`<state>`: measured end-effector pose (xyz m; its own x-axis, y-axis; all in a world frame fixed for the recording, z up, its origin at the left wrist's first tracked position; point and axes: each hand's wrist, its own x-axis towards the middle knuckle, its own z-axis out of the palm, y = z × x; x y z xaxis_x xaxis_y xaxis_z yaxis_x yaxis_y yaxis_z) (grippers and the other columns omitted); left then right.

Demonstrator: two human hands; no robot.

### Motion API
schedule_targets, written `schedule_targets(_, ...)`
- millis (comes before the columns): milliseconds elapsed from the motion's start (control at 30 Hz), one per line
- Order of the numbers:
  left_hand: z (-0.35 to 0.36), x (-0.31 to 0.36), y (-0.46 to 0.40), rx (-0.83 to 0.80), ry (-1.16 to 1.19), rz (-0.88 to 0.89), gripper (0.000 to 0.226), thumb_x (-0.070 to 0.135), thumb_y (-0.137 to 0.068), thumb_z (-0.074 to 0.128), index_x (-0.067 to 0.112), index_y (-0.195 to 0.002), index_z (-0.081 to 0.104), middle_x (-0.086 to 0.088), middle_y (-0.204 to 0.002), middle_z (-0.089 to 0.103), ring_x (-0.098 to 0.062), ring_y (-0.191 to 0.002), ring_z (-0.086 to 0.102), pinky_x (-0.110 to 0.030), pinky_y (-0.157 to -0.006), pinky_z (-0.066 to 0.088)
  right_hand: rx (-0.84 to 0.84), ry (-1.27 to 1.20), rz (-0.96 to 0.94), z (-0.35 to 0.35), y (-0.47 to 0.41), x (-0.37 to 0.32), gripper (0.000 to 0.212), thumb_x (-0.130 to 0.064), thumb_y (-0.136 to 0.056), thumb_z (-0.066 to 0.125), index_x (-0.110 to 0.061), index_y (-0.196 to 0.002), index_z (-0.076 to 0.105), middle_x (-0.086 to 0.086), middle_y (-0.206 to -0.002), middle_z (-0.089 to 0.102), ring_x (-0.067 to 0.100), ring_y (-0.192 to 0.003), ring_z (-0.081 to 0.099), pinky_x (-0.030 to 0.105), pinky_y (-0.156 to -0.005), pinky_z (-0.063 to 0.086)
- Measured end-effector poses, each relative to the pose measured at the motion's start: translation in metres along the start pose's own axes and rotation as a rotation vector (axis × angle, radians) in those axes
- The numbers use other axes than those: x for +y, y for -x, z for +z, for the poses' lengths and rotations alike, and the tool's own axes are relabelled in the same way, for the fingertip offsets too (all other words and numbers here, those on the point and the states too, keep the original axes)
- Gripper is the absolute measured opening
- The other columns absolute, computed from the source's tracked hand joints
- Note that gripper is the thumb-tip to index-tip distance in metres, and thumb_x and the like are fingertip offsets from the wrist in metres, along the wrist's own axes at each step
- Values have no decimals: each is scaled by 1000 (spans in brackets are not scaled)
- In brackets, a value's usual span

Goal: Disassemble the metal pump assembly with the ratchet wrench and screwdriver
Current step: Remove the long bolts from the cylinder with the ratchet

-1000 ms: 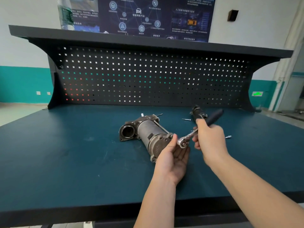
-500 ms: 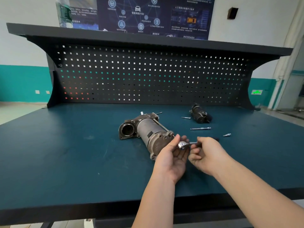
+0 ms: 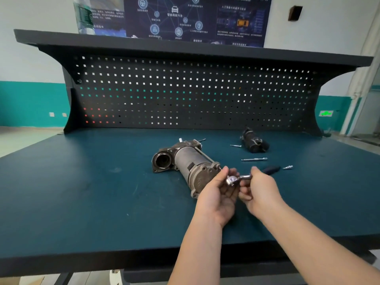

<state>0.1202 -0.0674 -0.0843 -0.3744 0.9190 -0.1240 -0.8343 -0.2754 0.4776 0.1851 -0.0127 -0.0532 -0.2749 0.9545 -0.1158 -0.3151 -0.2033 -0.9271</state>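
The metal pump assembly [image 3: 185, 162] lies on its side mid-table, its round opening facing left and its end cap toward me. My left hand [image 3: 218, 194] is cupped beside the end cap, fingers curled around the chrome head of the ratchet wrench [image 3: 233, 179]. My right hand [image 3: 260, 191] grips the wrench's shank near the head; the dark handle [image 3: 271, 169] sticks out to the right, low over the table. I cannot tell whether the wrench head sits on a bolt.
A dark removed part [image 3: 254, 141] lies at the back right. Loose on the green table [image 3: 82, 192] are a long bolt [image 3: 254, 159], a short screw [image 3: 235, 145] and a small fitting [image 3: 287, 167]. A pegboard [image 3: 185, 93] walls the back.
My right hand swung the wrench handle down from raised to nearly level with the table. The left hand stayed at the wrench head by the end cap. The long bolt came into sight.
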Motion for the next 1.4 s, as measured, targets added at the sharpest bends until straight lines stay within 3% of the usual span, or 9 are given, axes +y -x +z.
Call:
schedule_targets(167, 0, 1, 2, -49, 6, 2, 18, 18, -74, 70, 4, -85, 70, -11, -81, 73, -18, -71, 71, -28, -70, 58, -206, 982, -1126, 7, 11, -20, 23, -43, -97, 41, -21, -88, 39, -8, -58, 49, 27, -55, 51, 32, -53, 35)
schedule_targets(233, -1, 2, 2, -52, -11, -6, 18, 19, -76, 68, 6, -87, 70, -9, -79, 73, -17, -70, 70, -29, -70, 57, -247, 1141, -1314, 7, 10, -17, 23, -44, -96, 38, -22, -89, 36, -2, -58, 53, 30, -53, 53, 33, -49, 39)
schedule_targets(433, 0, 1, 1, -24, 5, 1, 16, 16, -84, 65, 2, -78, 69, -13, -83, 71, -22, -69, 68, -30, -76, 53, 38, 72, -47, 5, 0, -4, 35, -32, -102, 37, -7, -78, 45, 9, -56, 46, 14, -34, 44, 21, -37, 37)
schedule_targets(533, -1, 1, 2, -33, 16, -5, 17, 18, -85, 65, 1, -85, 69, -14, -86, 72, -21, -73, 70, -31, -76, 54, 51, 552, -556, 10, 6, -9, 31, -37, -99, 39, -10, -85, 46, 3, -64, 52, 26, -60, 54, 32, -60, 41)
schedule_targets(667, -1, 1, 3, -31, -12, -4, 16, 22, -87, 62, 8, -81, 68, -5, -72, 72, -14, -63, 69, -26, -63, 56, -188, 1120, -1201, 19, 19, -19, 31, -46, -95, 33, -16, -93, 40, 6, -64, 60, 35, -62, 57, 39, -55, 44)
schedule_targets(900, -1, 1, 3, -22, 43, -17, 19, 19, -82, 67, 0, -80, 69, -15, -87, 72, -24, -76, 69, -34, -89, 51, 162, 199, -234, 13, 4, 0, 32, -33, -101, 37, -5, -91, 48, 7, -66, 54, 25, -61, 51, 34, -60, 41)
schedule_targets(1100, -1, 2, 4, -55, 50, 10, 19, 21, -77, 69, 5, -71, 77, -12, -85, 74, -20, -76, 72, -33, -79, 56, -229, 962, -1061, 15, 11, -25, 26, -43, -94, 48, -24, -78, 40, -11, -52, 48, 6, -52, 47, 20, -48, 34)
schedule_targets(1300, 1, 1, 3, -22, 40, -2, 19, 17, -85, 64, -1, -85, 68, -17, -91, 72, -23, -79, 70, -32, -87, 52, -20, 99, -179, 5, 1, -7, 34, -30, -101, 41, -9, -74, 45, 5, -46, 46, 11, -29, 40, 20, -36, 32)
schedule_targets(1400, -1, 2, 3, -31, 33, -15, 20, 18, -86, 63, -1, -84, 70, -16, -89, 72, -23, -78, 70, -32, -79, 55, -16, 277, -279, 5, 3, -8, 31, -32, -100, 40, -10, -81, 48, 6, -54, 49, 15, -39, 47, 26, -41, 38)
